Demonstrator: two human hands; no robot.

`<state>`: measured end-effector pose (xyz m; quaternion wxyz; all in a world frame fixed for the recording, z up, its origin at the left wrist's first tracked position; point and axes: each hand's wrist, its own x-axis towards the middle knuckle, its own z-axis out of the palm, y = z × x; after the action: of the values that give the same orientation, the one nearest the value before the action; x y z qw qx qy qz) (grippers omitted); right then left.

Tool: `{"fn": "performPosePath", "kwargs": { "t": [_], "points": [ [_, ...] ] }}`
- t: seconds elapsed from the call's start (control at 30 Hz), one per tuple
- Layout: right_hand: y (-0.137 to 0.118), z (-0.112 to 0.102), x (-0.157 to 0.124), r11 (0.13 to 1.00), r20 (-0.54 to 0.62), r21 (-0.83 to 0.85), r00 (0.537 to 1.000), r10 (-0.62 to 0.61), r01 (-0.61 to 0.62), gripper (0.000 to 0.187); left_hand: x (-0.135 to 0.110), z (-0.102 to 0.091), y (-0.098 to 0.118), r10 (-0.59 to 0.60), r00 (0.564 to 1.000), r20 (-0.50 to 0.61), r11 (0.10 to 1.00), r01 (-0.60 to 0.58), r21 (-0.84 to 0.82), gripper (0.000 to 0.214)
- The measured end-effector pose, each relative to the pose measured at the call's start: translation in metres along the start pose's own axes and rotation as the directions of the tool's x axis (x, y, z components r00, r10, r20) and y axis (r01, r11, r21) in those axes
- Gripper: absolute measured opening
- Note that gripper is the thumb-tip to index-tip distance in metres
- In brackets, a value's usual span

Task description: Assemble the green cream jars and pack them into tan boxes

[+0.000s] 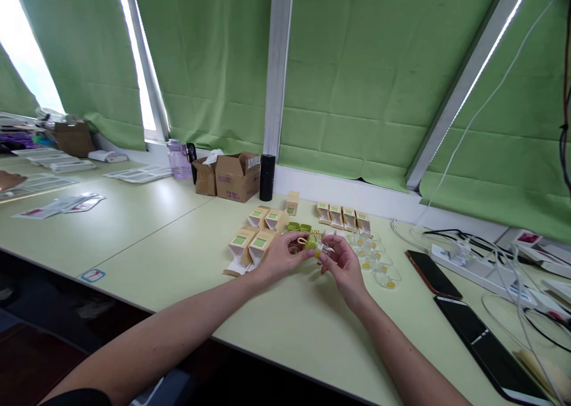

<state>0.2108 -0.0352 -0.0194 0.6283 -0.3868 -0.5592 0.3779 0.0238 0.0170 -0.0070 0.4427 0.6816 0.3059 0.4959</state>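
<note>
Above the table, my left hand is closed on a small green case with a pale loop at its left side. Facing it, my right hand pinches a small clear plastic piece with a yellow part, close against the green case. Whether the two pieces are joined I cannot tell. Several clear plastic pieces with yellow centres lie right of my right hand. Beside my left hand stand open kraft boxes with green labels. Green square containers sit just behind my hands.
A row of small kraft boxes stands at the back. Cardboard cartons, a black cylinder and a purple bottle line the window side. Phones, a power strip and cables are at right. Another person's hand shows far left.
</note>
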Motion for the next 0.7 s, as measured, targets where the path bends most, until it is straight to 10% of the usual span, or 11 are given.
{"fn": "performPosePath", "kwargs": {
  "t": [0.7],
  "points": [
    [0.0006,0.0018,-0.0022,0.999,0.091,0.049,0.996,0.007,-0.011,0.053,-0.0037,0.0016,0.0067,0.115,0.993,0.04,0.988,-0.119,0.098,0.055]
  ]
}}
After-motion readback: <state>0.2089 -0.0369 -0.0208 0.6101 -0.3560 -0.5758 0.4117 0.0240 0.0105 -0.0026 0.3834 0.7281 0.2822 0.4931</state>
